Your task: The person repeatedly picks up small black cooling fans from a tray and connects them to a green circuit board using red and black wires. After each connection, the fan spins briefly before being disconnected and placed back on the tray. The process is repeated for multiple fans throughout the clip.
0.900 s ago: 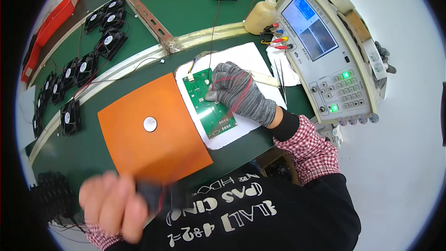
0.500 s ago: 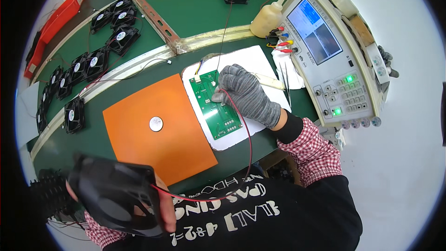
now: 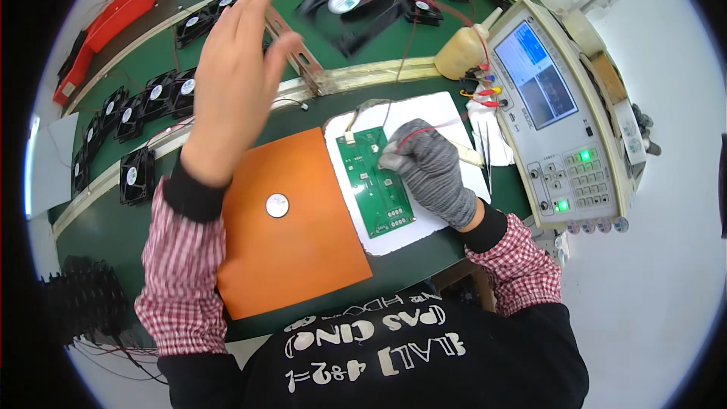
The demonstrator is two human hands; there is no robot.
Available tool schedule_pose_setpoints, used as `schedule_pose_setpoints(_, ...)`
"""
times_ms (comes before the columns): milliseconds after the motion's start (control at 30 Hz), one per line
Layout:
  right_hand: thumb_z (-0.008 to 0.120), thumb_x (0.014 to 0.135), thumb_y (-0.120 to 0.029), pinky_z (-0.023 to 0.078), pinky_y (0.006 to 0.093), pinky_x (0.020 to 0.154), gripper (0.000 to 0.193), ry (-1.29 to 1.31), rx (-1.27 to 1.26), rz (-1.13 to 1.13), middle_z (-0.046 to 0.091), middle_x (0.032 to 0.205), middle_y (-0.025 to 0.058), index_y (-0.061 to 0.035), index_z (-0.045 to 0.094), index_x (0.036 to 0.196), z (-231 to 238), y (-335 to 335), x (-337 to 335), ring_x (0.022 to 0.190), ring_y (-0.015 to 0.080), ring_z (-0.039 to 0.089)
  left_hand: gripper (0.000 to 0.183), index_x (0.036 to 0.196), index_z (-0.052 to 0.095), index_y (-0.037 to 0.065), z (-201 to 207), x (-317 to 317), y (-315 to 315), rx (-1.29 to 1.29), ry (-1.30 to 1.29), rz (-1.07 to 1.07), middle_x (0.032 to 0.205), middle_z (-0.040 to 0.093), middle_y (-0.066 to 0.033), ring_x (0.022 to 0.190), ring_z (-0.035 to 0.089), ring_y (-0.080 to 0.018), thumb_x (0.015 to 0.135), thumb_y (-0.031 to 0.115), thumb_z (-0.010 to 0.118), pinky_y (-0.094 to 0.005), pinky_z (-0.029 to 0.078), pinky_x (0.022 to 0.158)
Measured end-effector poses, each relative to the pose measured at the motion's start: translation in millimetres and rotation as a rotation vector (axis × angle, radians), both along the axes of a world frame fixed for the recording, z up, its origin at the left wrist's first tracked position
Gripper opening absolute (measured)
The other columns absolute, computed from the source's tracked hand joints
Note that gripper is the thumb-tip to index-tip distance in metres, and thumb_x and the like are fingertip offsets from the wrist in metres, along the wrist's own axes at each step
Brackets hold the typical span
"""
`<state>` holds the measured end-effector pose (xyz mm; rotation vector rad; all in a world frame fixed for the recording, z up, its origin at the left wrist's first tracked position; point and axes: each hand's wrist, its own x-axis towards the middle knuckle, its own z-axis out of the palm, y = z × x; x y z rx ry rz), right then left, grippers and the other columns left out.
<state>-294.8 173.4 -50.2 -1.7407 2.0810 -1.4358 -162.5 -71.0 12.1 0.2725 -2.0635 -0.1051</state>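
Observation:
My bare left hand (image 3: 238, 91) is raised over the far left of the bench, its fingers stretched out and nothing in them. To its right a black cooling fan (image 3: 352, 11) with a round pale label is smeared by motion; I cannot tell whether it touches the bench. A red wire (image 3: 460, 15) runs from that fan, round to the right and back to my gloved right hand (image 3: 432, 170). That hand pinches the fan's lead against the green circuit board (image 3: 371, 193); the fingers hide the lead's end. The board lies on a white pad (image 3: 447, 216).
Several fans (image 3: 155, 95) stand at the far left, beyond a pale rail. An orange mat (image 3: 303, 257) bears a round white disc (image 3: 277, 205). At the right are a tester (image 3: 564, 106) with a lit screen, a squeeze bottle (image 3: 458, 53) and tweezers (image 3: 485, 155). A red bin (image 3: 113, 23) sits far left.
My left hand has swung from the near left to the far side and let go of the fan, which is now at the far middle. My right hand stays at the board.

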Motion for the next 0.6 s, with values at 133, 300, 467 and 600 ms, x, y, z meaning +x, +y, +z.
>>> schedule_pose_setpoints(133, 0.076, 0.08, -0.01, 0.05, 0.0297, 0.069, 0.017, -0.128, -0.003, 0.008, 0.06, 0.088, 0.0066, -0.0035, 0.062, 0.087, -0.8, -5.6, 1.0, 0.078, 0.0169, 0.06, 0.061, 0.106, 0.055, -0.002, -57.8, -32.1, -95.6, 0.237, -0.614, 0.46, 0.101, 0.063, -0.0207, 0.095, 0.063, -0.0333, 0.067, 0.036, 0.083, -0.0461, 0.046, 0.087)
schedule_pose_setpoints(300, 0.081, 0.077, -0.021, 0.051, 0.0267, 0.072, 0.044, 0.105, -0.031, -0.119, 0.058, 0.104, 0.0061, -0.0073, 0.065, 0.115, 8.3, -4.3, -3.6, 0.082, 0.0146, 0.059, 0.068, 0.116, 0.053, -0.001, -43.3, -16.8, -111.4, -0.063, -0.516, 0.435, 0.115, 0.056, -0.0171, 0.113, 0.053, -0.0314, 0.06, 0.022, 0.084, -0.0446, 0.044, 0.089)
schedule_pose_setpoints(467, 0.078, 0.08, -0.017, 0.051, 0.0342, 0.086, 0.064, 0.292, -0.146, -0.161, 0.051, 0.131, 0.0136, -0.0074, 0.049, 0.136, 28.1, 4.8, 9.0, 0.107, 0.0254, 0.057, 0.067, 0.125, 0.049, 0.006, 7.5, 22.1, -9.2, 0.024, -0.174, -0.277, 0.121, 0.053, -0.0125, 0.116, 0.048, -0.0315, 0.061, -0.009, 0.062, -0.0401, 0.041, 0.095)
schedule_pose_setpoints(600, 0.073, 0.076, -0.015, 0.042, 0.0463, 0.102, 0.065, 0.299, 0.046, 0.399, 0.048, 0.134, 0.0176, -0.0059, 0.049, 0.136, 55.2, -4.7, 37.2, 0.122, 0.039, 0.05, 0.042, 0.121, 0.056, 0.009, 6.9, 84.7, 80.5, 0.064, -0.49, -1.21, 0.129, 0.052, -0.0073, 0.129, 0.043, -0.0332, 0.08, 0.004, 0.061, -0.0399, 0.04, 0.102)
